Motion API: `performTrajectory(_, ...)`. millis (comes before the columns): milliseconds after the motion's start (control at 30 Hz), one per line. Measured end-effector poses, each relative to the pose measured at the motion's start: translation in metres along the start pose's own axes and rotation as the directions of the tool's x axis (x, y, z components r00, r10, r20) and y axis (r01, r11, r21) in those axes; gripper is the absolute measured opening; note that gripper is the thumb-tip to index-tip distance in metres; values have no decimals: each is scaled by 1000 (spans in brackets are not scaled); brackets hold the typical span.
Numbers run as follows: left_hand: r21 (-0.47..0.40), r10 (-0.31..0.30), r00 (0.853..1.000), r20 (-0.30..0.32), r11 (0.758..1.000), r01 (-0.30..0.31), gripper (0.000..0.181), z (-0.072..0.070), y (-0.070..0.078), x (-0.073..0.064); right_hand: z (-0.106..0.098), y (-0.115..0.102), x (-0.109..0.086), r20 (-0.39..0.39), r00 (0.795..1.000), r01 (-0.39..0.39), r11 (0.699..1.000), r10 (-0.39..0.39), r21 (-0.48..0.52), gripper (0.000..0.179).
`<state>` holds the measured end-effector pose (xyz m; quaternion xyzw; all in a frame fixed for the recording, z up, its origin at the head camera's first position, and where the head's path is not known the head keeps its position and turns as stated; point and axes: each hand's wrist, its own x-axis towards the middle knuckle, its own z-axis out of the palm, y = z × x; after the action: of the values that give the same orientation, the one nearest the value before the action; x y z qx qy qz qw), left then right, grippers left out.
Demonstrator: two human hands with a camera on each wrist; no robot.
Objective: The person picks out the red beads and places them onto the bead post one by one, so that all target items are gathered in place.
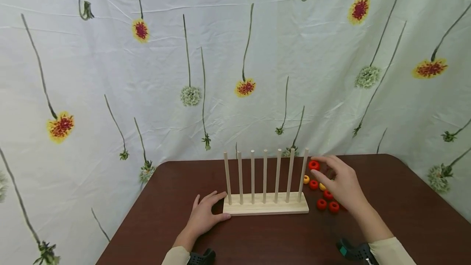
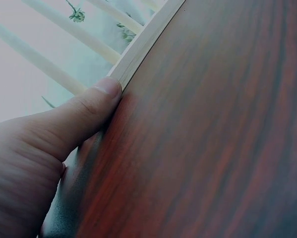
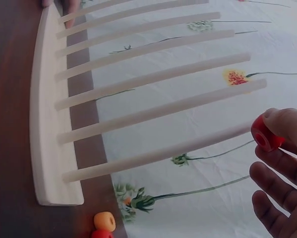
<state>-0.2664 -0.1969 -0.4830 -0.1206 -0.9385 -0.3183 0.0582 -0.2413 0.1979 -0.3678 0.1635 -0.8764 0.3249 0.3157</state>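
Note:
A pale wooden peg stand (image 1: 265, 209) with a row of several upright pegs stands on the dark table. My left hand (image 1: 206, 216) grips the left end of its base, thumb at the front edge and fingers behind. In the left wrist view the thumb (image 2: 101, 96) presses along that edge. My right hand (image 1: 344, 181) pinches a red bead (image 3: 260, 130) with a hole through it, thumb against fingers. The bead is close to the top of the rightmost peg (image 3: 163, 153), overlapping its tip in the right wrist view.
Several loose red beads (image 1: 321, 204) and a yellow bead (image 1: 306, 180) lie on the table (image 1: 257, 238) right of the stand, some behind my right hand. A white flowered cloth (image 1: 220, 52) hangs behind the table.

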Motion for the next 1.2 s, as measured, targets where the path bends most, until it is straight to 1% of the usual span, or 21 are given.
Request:
performTrajectory(233,10,-3,1000,0,1000,3,73,-2,-1,-2,0,-7,14,-64,998,-9,1000,10,21,33)
performTrajectory(433,7,-14,1000,3,1000,14,72,-2,0,-2,-1,-12,21,-83,996,-29,999,32,44,33)
performTrajectory(733,10,-4,1000,-2,1000,4,71,-1,1,0,-2,-15,29,-118,992,-29,995,41,94,32)
performTrajectory(867,18,3,1000,-9,1000,-3,71,0,0,0,-1,-14,31,-114,992,-39,994,51,105,32)
performTrajectory(1100,-12,7,1000,-17,1000,-7,70,2,-1,0,-1,-15,34,-90,993,-68,989,80,132,31)
performTrajectory(1200,-12,9,1000,-19,1000,-9,70,2,-1,1,0,-16,35,-87,992,-73,986,87,152,31)
